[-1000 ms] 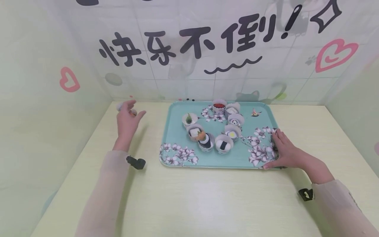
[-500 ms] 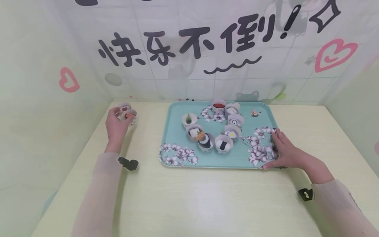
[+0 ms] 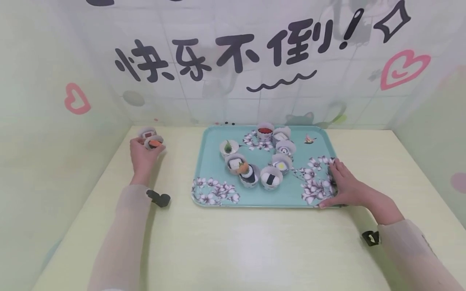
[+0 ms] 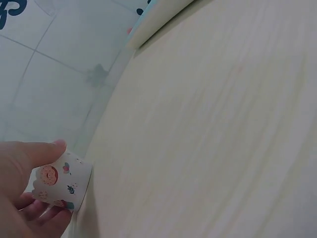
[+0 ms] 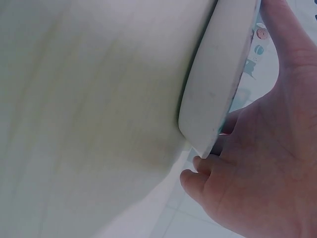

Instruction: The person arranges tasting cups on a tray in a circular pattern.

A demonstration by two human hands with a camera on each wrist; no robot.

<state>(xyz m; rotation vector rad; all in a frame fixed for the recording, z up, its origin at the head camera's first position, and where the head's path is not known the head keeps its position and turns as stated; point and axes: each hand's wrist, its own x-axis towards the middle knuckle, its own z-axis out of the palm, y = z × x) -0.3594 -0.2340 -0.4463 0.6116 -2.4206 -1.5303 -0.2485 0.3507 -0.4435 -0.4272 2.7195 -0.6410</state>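
At the table's far left, my left hand [image 3: 142, 157] holds a paper baking cup [image 3: 154, 143] between thumb and fingers. An orange-topped sushi piece with a dark band sits in it. The left wrist view shows the printed side of the cup [image 4: 62, 181], with the thumb along one side and fingers on the other. Right behind it stands a second cup [image 3: 147, 133] with a dark red piece inside. My right hand [image 3: 349, 188] rests spread over the near right corner of the turquoise floral tray [image 3: 218, 194], thumb on the front rim, fingers along the right rim.
On the tray, several paper cups with sushi-like pieces form a curved line, among them a red-filled cup [image 3: 265, 131] at the back and a black-banded one [image 3: 271, 178] in front. Behind the table [image 3: 233, 246] rises a printed wall covering [image 3: 225, 89].
My left hand first drew left past the two cups, then closed thumb and fingers on the nearer cup. The right hand stays on the tray corner; the whole head view shifts slightly.
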